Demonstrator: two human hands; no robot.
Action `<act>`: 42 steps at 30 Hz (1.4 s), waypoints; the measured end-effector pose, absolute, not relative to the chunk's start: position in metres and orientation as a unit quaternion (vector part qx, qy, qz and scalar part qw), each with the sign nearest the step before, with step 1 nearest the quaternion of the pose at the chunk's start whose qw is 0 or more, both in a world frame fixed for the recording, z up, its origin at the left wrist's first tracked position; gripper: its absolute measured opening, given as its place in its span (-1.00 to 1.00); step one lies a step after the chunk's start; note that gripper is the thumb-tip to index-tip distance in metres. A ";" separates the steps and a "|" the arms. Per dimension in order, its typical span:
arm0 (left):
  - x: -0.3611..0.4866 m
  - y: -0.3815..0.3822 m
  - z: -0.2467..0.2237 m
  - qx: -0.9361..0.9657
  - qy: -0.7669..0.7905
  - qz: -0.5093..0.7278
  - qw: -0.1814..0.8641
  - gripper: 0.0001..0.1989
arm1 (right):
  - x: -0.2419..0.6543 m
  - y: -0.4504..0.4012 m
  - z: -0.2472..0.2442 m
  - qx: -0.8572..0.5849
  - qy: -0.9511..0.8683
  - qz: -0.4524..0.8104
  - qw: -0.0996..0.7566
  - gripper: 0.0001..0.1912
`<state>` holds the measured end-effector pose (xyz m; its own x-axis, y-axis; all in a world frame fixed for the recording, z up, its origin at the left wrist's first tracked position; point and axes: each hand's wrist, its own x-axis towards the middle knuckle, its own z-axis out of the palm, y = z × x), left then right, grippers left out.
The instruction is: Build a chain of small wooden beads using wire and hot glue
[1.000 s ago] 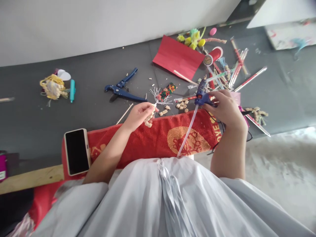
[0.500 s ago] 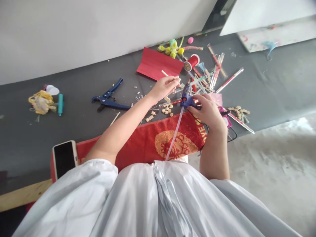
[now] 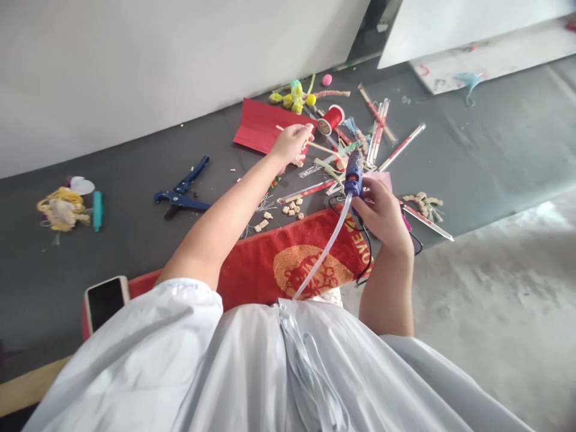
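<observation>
My left hand is closed around a thin wooden stick, which pokes out on both sides of the fingers. Small pale wooden pieces show under that hand; whether they are attached to the stick I cannot tell. My right hand grips a blue hot glue gun, nozzle pointing away from me. A long translucent glue stick trails from its rear toward my lap. The nozzle is near the stick's far right end; I cannot tell if they touch. Small wooden pieces lie below my left hand.
Red card and a red thread spool lie behind my hands. Wrapped sticks are scattered to the right. Blue cutters, yellow yarn and a phone are leftward. A red towel covers the near edge.
The glue gun has moved a little right relative to my left hand, widening the gap between my hands. More of the wooden stick now shows right of my left fingers. The whole view has shifted slightly.
</observation>
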<state>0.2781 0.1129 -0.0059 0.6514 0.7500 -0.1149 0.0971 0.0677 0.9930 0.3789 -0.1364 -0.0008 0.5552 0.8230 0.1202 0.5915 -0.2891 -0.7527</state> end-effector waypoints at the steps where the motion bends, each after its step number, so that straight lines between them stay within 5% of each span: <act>1: 0.277 0.112 -0.003 0.628 0.341 0.232 0.660 -0.66 | 0.378 -0.137 0.000 -0.784 -0.447 0.153 0.404 -0.62; 16: 0.120 0.069 0.035 0.531 0.342 0.180 0.753 -0.68 | 0.304 -0.115 0.000 -0.572 -0.385 0.414 0.594 -0.54; 22: 0.054 0.032 0.024 0.471 0.328 0.235 0.785 -0.50 | 0.257 -0.111 0.019 -0.608 -0.416 0.404 0.542 -0.68; 30: 0.018 0.019 0.009 0.481 0.346 0.347 0.727 -0.49 | 0.233 -0.086 0.010 -0.538 -0.497 0.460 0.501 -0.46; 42: 0.011 0.017 -0.007 0.362 0.418 0.301 0.777 -0.56 | 0.208 -0.090 0.003 -0.538 -0.444 0.560 0.448 -0.32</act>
<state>0.0113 0.0173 -0.0071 0.4693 0.7706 -0.4312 -0.1657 0.5565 0.8142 0.2082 -0.0902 0.0033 -0.0211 0.9788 -0.2039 -0.0232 -0.2043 -0.9786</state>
